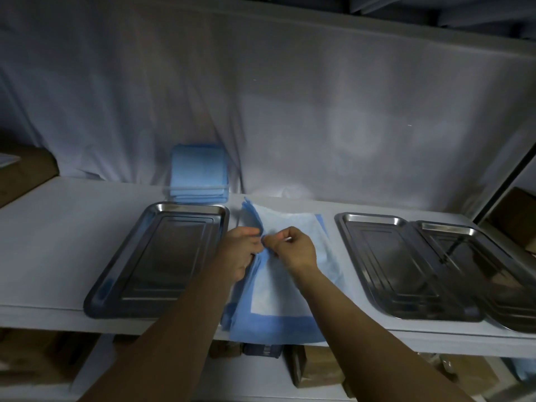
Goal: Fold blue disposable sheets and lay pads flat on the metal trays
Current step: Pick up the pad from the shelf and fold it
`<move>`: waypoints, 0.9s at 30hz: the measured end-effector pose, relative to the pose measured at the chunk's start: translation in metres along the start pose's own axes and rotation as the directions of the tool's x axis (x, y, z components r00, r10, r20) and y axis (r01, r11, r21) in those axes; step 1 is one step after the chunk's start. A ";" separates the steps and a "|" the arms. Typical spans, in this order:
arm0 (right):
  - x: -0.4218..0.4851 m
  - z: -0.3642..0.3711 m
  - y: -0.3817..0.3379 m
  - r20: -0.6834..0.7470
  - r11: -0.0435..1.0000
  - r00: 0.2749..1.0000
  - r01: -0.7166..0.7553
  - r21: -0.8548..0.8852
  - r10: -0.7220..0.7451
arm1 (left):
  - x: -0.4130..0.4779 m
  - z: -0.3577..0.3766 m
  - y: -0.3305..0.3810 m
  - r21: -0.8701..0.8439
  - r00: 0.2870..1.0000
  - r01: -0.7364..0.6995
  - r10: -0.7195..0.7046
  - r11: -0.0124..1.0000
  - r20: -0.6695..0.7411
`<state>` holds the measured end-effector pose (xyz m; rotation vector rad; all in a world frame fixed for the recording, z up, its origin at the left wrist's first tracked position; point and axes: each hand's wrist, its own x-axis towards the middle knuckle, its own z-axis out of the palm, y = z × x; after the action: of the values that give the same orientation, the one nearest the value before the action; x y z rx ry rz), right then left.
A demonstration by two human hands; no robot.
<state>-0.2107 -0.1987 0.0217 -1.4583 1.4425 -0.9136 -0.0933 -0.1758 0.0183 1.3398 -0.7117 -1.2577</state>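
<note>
1. Far L: a brown cardboard box [27, 169] is seen at the shelf end, partly cut by the frame edge.
2. A white shelf [58, 245] is run across the whole view, w/ a white cloth [261, 97] hung behind it.
3. L tray [156, 256]: metal, rect., rounded corners, raised rim, stepped base, dull shine. It is laid on the shelf, its near end at the front edge.
4. A stack of folded blue sheets [198, 175] is set behind that tray's far R corner, against the cloth. Several layers are shown at its near edge.
5. L hand [242, 252]: just R of the tray, fingers curled over the bunched L edge of the blue pad [278, 300], which is gripped.
6. The blue pad is laid on the shelf btw the L tray and the middle tray [391, 265]. A darker blue border is seen round a paler, whitish centre panel. Its L side is doubled up in layers and the surface is creased. The near edge is hung over the shelf front.
7. R hand [295, 249]: the same gathered edge is pinched btw thumb and forefinger, right beside the L hand. The other fingers are curled in.
8. Middle tray: same make, laid R of the pad, apart from it.
9. R tray [487, 256]: its rim is overlapped w/ the middle tray's; which lies on top cannot be told. It is cut by the frame.
10. Below the shelf: boxes [313, 369] are seen on a lower level, blurred.
</note>
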 end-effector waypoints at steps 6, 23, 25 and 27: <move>-0.002 -0.004 -0.016 -0.053 0.985 0.993 0.099 -0.143 -0.108 | -0.010 0.013 0.007 0.133 0.998 -0.054 0.050 0.990 0.032; -0.006 -0.018 -0.023 0.115 0.955 0.982 -0.175 0.238 0.151 | -0.026 0.013 0.005 0.193 0.990 -0.139 0.134 0.971 0.039; -0.010 -0.023 -0.023 0.156 0.924 0.973 -0.214 0.316 0.172 | -0.026 0.012 0.007 0.156 0.989 -0.146 0.142 0.977 0.036; -0.012 -0.025 -0.022 0.169 0.923 0.971 -0.217 0.319 0.169 | -0.029 0.012 0.010 0.125 0.991 -0.136 0.134 0.983 0.020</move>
<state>-0.2269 -0.1895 0.0522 -1.0831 1.2326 -0.8666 -0.1096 -0.1550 0.0376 1.3635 -0.8874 -1.1281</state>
